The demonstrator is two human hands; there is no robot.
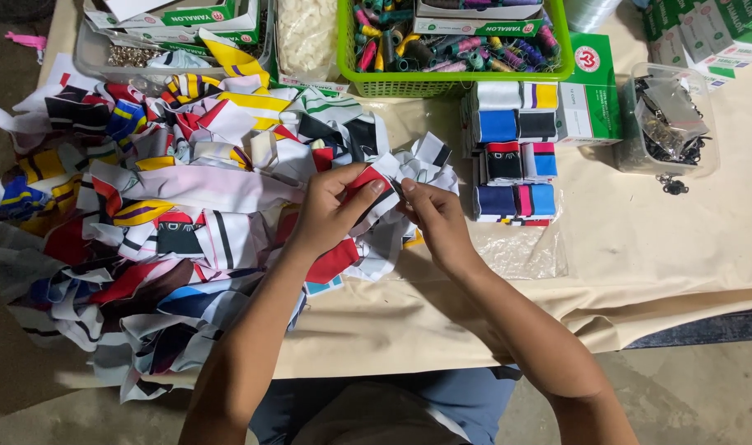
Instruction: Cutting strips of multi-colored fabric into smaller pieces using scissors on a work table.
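Currently both hands pinched shut on one printed fabric strip [374, 183]: left hand [330, 216] and right hand [438, 221] grip it above scrap pile [153, 214]; folded stacks [514, 152] beside.

Low table under beige cloth cover [656, 247]. On it: big heap of multicolour printed fabric strips [145, 206], green plastic basket w/ thread spools [454, 82], folded fabric stacks [516, 152], clear plastic tub of metal clips [668, 119], green-white cardboard box [590, 99].

Sewing clutter around the desk [639, 247]

At twelve o'clock, a green basket [458, 82] of thread spools [409, 45]; at two, a clear tub [671, 124] of dark metal clips; near centre-right, folded fabric stacks [514, 152]; green-and-white boxes [590, 91] beside them.
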